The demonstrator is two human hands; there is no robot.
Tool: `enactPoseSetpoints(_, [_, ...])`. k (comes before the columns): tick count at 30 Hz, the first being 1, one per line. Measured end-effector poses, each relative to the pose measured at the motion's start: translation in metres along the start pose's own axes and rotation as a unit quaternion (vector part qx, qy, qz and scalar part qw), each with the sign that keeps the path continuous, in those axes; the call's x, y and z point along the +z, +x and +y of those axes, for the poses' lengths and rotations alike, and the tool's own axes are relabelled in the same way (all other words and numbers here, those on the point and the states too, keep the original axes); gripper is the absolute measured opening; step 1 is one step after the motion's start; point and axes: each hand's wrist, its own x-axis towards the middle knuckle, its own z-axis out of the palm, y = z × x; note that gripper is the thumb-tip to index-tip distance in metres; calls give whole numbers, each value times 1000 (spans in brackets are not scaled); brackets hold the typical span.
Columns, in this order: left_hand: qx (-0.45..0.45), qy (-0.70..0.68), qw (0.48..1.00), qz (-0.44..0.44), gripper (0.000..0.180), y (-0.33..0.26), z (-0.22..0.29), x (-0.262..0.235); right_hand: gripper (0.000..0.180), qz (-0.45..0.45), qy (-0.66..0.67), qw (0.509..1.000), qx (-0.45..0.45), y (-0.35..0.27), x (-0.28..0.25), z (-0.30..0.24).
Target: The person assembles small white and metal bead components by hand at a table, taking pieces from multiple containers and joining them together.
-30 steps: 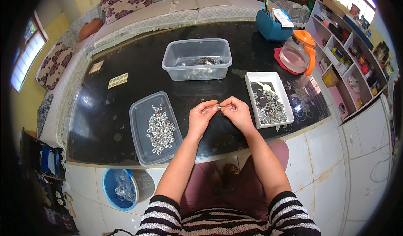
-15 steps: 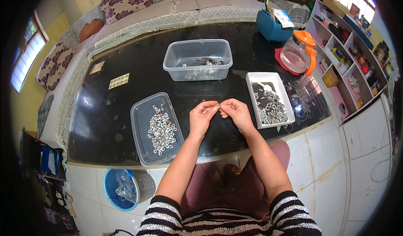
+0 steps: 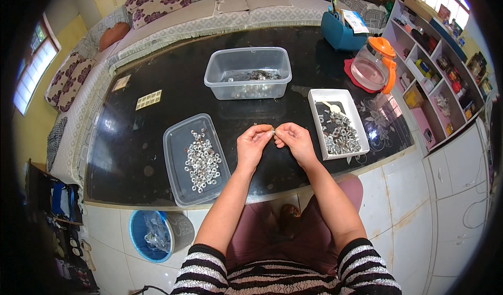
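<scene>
My left hand (image 3: 252, 146) and my right hand (image 3: 294, 141) meet fingertip to fingertip above the black table (image 3: 131, 143). Between them they pinch a small metal part (image 3: 273, 131); its exact shape is too small to tell. To the left of my hands lies a clear flat lid-like tray (image 3: 175, 190) holding several silvery washers (image 3: 202, 160). To the right sits a white rectangular tray (image 3: 316, 127) filled with several metal nuts and washers (image 3: 340, 133).
A clear plastic tub (image 3: 248, 72) with some metal bits stands behind my hands. An orange-lidded jug (image 3: 373, 66) and a blue caddy (image 3: 339, 31) are at the back right. A blue bucket (image 3: 154, 234) sits on the floor at the lower left. Shelves (image 3: 435, 69) line the right side.
My hands have stayed together over the same spot, with only slight finger movement on the small part.
</scene>
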Motion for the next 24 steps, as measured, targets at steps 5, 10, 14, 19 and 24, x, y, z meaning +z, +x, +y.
enactPoseSetpoints(5, [-1, 2, 1000, -2, 16, 0, 3, 0, 13, -8, 9, 1000, 12, 0, 1, 0])
enactPoseSetpoints(10, [-8, -16, 1000, -10, 16, 0, 2, -2, 12, -22, -18, 998, -53, -1, 0, -1])
enactPoseSetpoints(14, [-33, -35, 999, -10, 17, 1, 2, -3, 11, -16, -99, 990, -95, -1, 0, -4])
enactPoseSetpoints(19, [-12, -9, 1000, -13, 17, -1, 3, -1, 17, -21, -75, 995, -55, -1, -2, 1])
enactPoseSetpoints(24, [-6, -6, 1000, -15, 16, -1, 3, -1, 26, -3, -132, 991, -15, -4, 4, -3])
